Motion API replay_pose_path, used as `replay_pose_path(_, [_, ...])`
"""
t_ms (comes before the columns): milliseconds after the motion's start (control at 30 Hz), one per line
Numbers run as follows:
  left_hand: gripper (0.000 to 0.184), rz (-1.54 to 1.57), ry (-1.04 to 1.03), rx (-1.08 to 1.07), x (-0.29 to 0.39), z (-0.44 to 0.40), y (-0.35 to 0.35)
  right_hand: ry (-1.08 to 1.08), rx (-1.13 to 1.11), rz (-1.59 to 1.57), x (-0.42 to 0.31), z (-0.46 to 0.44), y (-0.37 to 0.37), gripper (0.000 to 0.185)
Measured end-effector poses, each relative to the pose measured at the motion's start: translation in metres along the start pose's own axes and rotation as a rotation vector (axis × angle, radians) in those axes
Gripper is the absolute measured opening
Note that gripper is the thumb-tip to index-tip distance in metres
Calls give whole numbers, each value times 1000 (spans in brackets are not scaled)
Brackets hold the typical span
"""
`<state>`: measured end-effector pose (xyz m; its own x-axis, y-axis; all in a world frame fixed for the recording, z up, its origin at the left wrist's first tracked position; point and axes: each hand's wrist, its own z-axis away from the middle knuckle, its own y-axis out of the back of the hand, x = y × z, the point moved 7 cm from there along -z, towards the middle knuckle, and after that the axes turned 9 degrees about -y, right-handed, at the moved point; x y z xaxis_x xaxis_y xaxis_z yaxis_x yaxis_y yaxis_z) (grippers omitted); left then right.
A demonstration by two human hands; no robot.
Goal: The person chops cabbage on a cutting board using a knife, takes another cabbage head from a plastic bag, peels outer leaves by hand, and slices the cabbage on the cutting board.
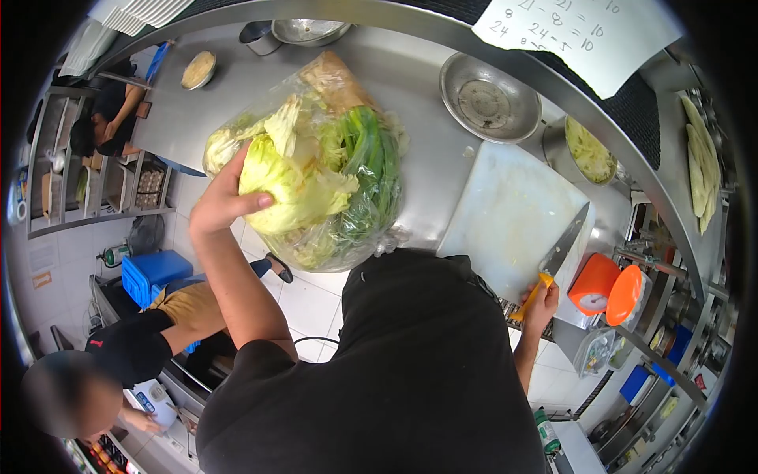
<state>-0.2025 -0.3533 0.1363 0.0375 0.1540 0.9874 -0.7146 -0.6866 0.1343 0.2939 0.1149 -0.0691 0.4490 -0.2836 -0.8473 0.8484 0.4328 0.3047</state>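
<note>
My left hand (pixel 229 197) grips a pale green head of lettuce (pixel 288 193), thumb on its near side and the other fingers mostly hidden behind it. Under and beside the lettuce lies a clear plastic bag (pixel 383 213) of vegetables, with long green leaves (pixel 365 154) showing through. At the right, my right hand (pixel 541 306) is closed round the orange-yellow handle of a kitchen knife (pixel 565 243). Its blade lies over the right part of a white cutting board (pixel 505 213), pointing away from me.
Beyond the board stand a metal bowl (pixel 489 96) and a pot of shredded greens (pixel 588 152). An orange scale (pixel 594 284) is to the right. A small bowl (pixel 199 71) sits at the far left. A co-worker (pixel 130 347) is at the lower left; another person (pixel 114 118) is farther back.
</note>
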Motion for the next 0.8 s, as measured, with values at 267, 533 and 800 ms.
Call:
replay_pose_path(267, [109,246,-71,64,-16,20,17,98,-128,79,-3,1,22,21])
replay_pose_path(533, [91,-3,26,7,-5,-2,-13,340,86,947,-61,-3,23,35])
replay_pose_path(800, [87,-61,33,107,2,17,-8,571,-233,756,-178,52,-102,35])
